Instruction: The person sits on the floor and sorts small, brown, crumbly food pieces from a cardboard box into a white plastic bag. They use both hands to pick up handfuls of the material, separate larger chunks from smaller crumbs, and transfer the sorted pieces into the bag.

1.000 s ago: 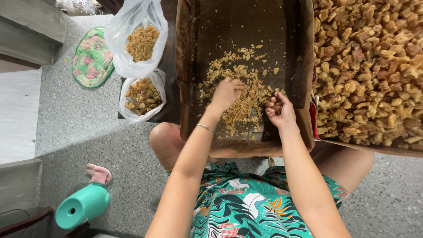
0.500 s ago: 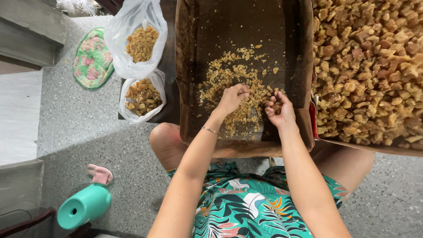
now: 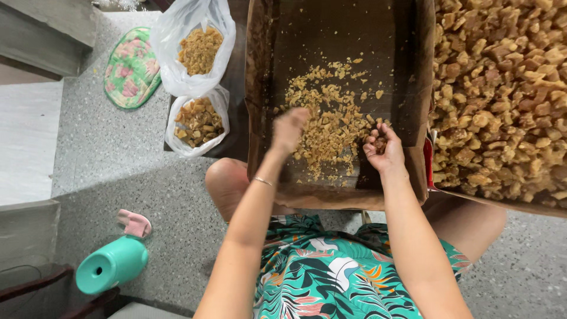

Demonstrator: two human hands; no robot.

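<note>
Brown nut crumbs are lying just right of your blurred, loosely curled left hand, while your right hand is cupping a few.

- We are seeing a teal bottle lying on the speckled floor.
- A floral mat is lying beside two plastic bags holding brown pieces.
</note>
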